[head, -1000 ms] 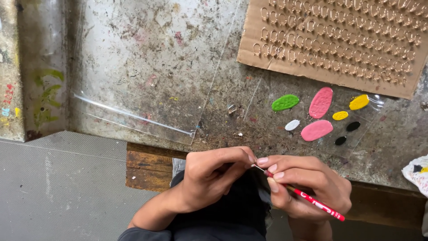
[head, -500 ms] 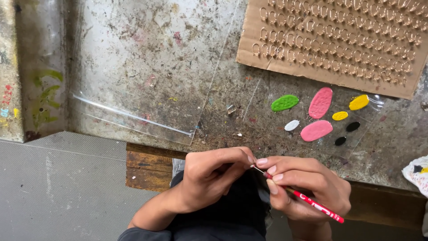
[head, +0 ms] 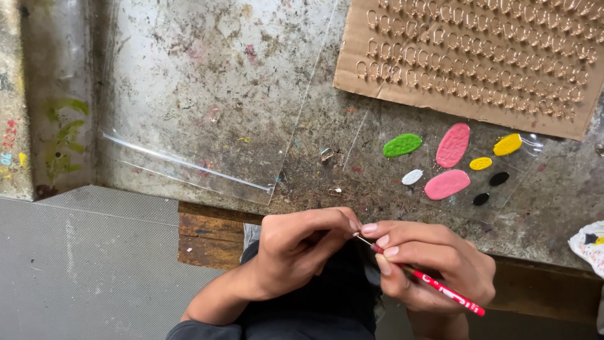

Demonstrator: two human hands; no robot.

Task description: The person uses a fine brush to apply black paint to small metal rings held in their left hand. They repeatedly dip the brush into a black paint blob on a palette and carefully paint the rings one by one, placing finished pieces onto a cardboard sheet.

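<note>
My right hand grips a thin red paintbrush, its tip pointing left toward my left fingertips. My left hand is pinched shut on a tiny piece at the brush tip; the piece is too small to make out. Both hands hover just in front of the worn workbench edge. Beyond them lie blobs of paint on a clear sheet: green, two pink, two yellow, white and two black.
A cardboard sheet holding rows of several small metal rings lies at the back right. A clear plastic sheet covers the bench's left part. A paint-stained rag sits at the right edge. Two small loose pieces lie on the bench.
</note>
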